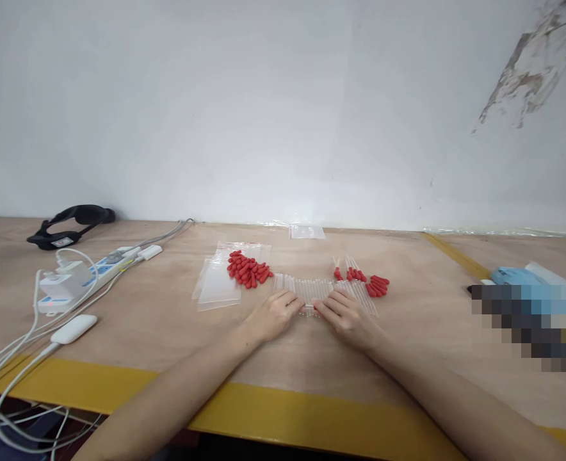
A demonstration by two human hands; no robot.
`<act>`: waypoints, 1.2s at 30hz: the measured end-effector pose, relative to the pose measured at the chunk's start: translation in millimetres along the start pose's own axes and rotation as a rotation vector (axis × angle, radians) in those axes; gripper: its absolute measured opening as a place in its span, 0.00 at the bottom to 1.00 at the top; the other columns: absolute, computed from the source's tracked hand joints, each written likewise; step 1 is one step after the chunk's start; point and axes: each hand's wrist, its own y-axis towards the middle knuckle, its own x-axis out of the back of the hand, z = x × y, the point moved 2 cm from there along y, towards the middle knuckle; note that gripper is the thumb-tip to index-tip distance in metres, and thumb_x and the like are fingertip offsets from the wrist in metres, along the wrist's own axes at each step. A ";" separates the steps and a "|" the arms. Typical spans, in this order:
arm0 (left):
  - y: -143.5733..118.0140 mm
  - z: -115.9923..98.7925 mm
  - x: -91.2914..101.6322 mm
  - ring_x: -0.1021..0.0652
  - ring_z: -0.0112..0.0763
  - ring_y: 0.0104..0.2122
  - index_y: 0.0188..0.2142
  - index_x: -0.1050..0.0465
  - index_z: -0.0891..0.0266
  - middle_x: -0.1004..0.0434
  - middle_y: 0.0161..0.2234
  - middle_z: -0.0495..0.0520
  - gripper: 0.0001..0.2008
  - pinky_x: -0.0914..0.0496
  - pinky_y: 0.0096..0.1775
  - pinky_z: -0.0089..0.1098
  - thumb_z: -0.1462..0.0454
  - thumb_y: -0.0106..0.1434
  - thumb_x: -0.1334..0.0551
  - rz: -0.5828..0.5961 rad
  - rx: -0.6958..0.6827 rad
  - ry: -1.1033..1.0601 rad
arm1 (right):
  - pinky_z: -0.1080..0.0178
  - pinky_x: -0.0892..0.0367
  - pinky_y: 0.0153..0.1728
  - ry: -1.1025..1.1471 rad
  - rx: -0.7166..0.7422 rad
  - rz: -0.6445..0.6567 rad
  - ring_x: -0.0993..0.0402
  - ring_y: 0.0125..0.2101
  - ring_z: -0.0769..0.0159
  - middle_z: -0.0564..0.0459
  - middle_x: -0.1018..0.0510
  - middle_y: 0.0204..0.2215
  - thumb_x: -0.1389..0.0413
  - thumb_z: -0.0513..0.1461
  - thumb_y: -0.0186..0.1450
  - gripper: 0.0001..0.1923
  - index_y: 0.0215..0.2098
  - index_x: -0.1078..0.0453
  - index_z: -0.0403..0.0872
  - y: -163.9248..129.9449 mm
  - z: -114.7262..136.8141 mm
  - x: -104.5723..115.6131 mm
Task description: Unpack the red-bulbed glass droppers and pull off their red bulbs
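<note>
- The left hand (274, 314) lay on the wooden surface (408, 358) with its fingers curled, and its fingertips touched the row of clear tubes (307, 287)
- The right hand (343, 315) lay just beside it, fingers bent down on the same row; a bit of red showed between the two hands, too small to tell what it was
- I could not tell if either hand really gripped a tube or only pressed on the row
- The clear tubes lay side by side in a curved row in the middle of the surface, right in front of both hands
- A pile of red caps (248, 269) sat to the left of the row, partly on some clear bags (218, 285)
- Some tubes with red caps on (367, 282) lay at the right end of the row
- One more small clear bag (307, 232) lay near the white wall (283, 109)
- Far to the left were a white power strip (79, 276) with white cables (9, 378), and a black strap (72, 224)
</note>
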 end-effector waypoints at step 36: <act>18.1 3.5 -25.7 0.30 0.34 0.35 0.31 0.31 0.66 0.33 0.34 0.57 0.18 0.32 0.39 0.35 0.52 0.59 0.45 0.078 0.200 -0.176 | 0.67 0.49 0.17 0.234 -1.196 0.275 0.42 0.15 0.71 0.57 0.33 0.13 0.45 0.51 0.49 0.16 0.22 0.30 0.47 -83.1 -138.1 20.0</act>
